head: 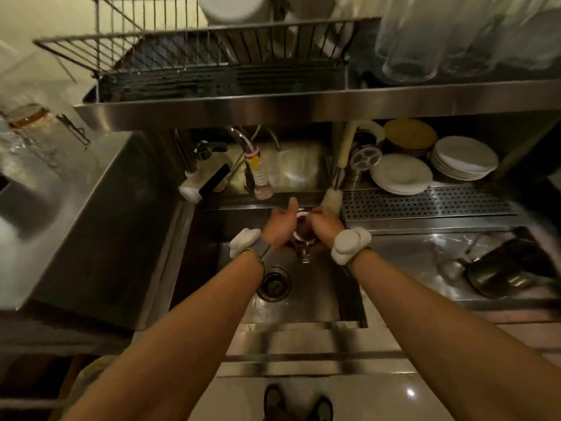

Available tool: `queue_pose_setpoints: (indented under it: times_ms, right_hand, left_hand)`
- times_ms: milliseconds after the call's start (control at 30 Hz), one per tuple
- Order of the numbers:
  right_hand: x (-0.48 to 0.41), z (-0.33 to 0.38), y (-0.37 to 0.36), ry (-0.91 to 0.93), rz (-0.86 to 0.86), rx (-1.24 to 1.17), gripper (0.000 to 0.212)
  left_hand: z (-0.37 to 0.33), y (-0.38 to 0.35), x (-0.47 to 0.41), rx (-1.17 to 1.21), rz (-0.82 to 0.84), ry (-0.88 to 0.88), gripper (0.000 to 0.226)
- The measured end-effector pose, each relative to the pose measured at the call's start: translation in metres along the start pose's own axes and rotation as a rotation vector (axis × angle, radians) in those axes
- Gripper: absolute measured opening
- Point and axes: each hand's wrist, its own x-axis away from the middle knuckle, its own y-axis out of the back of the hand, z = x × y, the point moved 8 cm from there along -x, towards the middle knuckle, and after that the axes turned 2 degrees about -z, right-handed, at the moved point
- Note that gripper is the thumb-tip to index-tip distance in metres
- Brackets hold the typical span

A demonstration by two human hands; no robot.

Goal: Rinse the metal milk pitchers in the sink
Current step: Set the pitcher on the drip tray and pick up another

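Both my hands meet over the steel sink (315, 293), just below the faucet nozzle (263, 186). Between them is a small metal milk pitcher (303, 230), tilted toward me, its dark inside showing. My left hand (280, 227) holds its left side with the thumb raised. My right hand (323, 224) wraps over its right side and rim. A thin stream of water falls from the pitcher (305, 256) toward the sink floor. More metal pitchers (504, 268) lie on their sides on the drainboard at the right.
The drain (274, 282) sits left of centre in the sink. A bottle brush (332, 199) leans at the sink's back right corner. Stacked white plates (400, 174) stand behind a perforated tray (425, 202). A wire dish rack (194, 56) and glasses (425, 41) occupy the overhead shelf.
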Motion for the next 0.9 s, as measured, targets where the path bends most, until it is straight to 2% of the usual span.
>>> queue_pose_setpoints:
  times_ms: [100,233,400,667,767,900]
  right_hand:
    - [0.012,0.028,0.036,0.086,-0.046,0.032,0.026]
    - [0.025,0.038,0.089,0.12,-0.11,0.175,0.034]
    - [0.028,0.017,0.151,0.076,-0.203,0.187,0.039]
    - [0.005,-0.034,0.192,0.003,-0.208,0.153,0.031]
    - [-0.004,-0.057,0.192,-0.034,-0.162,0.202,0.037]
    - [-0.012,-0.069,0.19,-0.065,-0.1,0.146,0.048]
  left_hand:
    - [-0.031,-0.02,0.007,0.002,0.069,-0.025,0.075]
    - [-0.062,-0.065,0.014,0.042,0.193,-0.047,0.066]
    - [-0.088,-0.124,0.019,-0.108,0.281,-0.095,0.071]
    - [-0.062,-0.194,0.014,-0.049,0.391,0.127,0.075]
    - [-0.044,-0.209,0.01,-0.074,0.378,0.168,0.075]
    - [-0.036,-0.219,0.003,-0.104,0.352,0.183,0.077]
